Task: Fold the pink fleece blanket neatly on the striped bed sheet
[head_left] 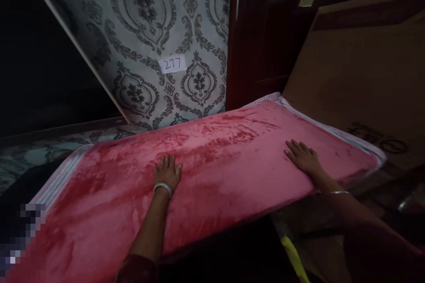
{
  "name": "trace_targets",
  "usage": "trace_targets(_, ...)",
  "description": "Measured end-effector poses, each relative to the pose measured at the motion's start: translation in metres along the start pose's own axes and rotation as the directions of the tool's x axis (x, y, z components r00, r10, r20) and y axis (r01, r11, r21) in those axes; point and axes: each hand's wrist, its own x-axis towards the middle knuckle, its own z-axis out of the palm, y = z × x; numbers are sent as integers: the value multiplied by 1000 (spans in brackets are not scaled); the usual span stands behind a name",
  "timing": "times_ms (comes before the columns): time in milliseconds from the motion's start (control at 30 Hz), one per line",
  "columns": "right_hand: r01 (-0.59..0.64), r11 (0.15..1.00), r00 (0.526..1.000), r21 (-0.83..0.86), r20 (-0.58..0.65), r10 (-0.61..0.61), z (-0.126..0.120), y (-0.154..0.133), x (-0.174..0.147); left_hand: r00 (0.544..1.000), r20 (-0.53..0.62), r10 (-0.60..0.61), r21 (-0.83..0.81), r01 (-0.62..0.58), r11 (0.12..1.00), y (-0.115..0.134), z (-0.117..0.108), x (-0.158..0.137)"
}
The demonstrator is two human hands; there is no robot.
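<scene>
We rest our left hand [168,173], fingers spread, and right hand [304,158], fingers slightly apart, palm-down on the cloth [229,185]. Its long axis runs from eight o'clock to two, our right hand nearer the two-o'clock end.

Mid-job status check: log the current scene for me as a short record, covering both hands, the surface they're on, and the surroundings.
left hand: palm down, fingers spread, on the cloth; bracelet at wrist
right hand: palm down on the cloth, toward its right end; thin bangle at wrist
cloth: pink-red, patchy light and dark, with striped edging at both ends
behind: patterned wallpaper, paper label reading 277
right side: cardboard box
lighting: dim
</scene>
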Motion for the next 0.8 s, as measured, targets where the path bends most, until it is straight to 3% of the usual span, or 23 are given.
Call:
trace_targets(100, -39, 998, 999, 46, 37, 37, -28, -44, -5, 1000, 0, -5, 26, 5, 1000, 1, -3, 2)
trace_targets(200, 215, 974, 976, 75, -7, -216, -37, -118, -11, 1000, -19, 4, 46, -3, 999, 0, -3, 5)
trace_targets(267, 384, 919, 923, 89, -7, -385, -30, -174, -17, 999, -31, 11, 56, -9, 998, -1, -1, 7)
trace_targets(333, 665, 744, 746, 64, -30, -665, -19, -223, -22, 999, -41, 15, 69, -13, 998, -2, 1, 9)
trace_targets(400, 835, 548, 549, 40, -31, -835, -12, -255, -22, 999, -49, 17, 75, -13, 997, -4, 2, 10)
trace_targets(433, 874, 485, 486, 30, -15, -874, -10, -262, -17, 999, -51, 19, 76, -15, 997, -5, 3, 10)
trace_targets(467, 888, 460, 460, 24, 9, -888, -10, -262, -8, 999, -49, 18, 78, -15, 997, -5, 4, 10)
trace_targets(500, 883, 468, 467, 18, 35, -883, -12, -255, 5, 999, -46, 16, 82, -12, 997, -6, 4, 11)
trace_targets(533, 856, 517, 515, 15, 59, -855, -14, -243, 22, 999, -41, 13, 87, -9, 996, -7, 5, 12)
trace_targets(600, 750, 662, 659, 4, 84, -747, -20, -201, 62, 1000, -30, 6, 102, -3, 995, -9, 7, 13)
trace_targets(633, 633, 774, 770, 5, 90, -631, -23, -175, 84, 1000, -25, 3, 107, -1, 994, -10, 8, 14)
trace_targets(667, 546, 838, 835, -8, 89, -543, -25, -146, 104, 1000, -21, 1, 110, 1, 994, -12, 9, 15)
trace_targets(800, 228, 972, 971, -49, 81, -223, -24, -33, 156, 1000, -19, 9, 84, -7, 996, -17, 14, 17)
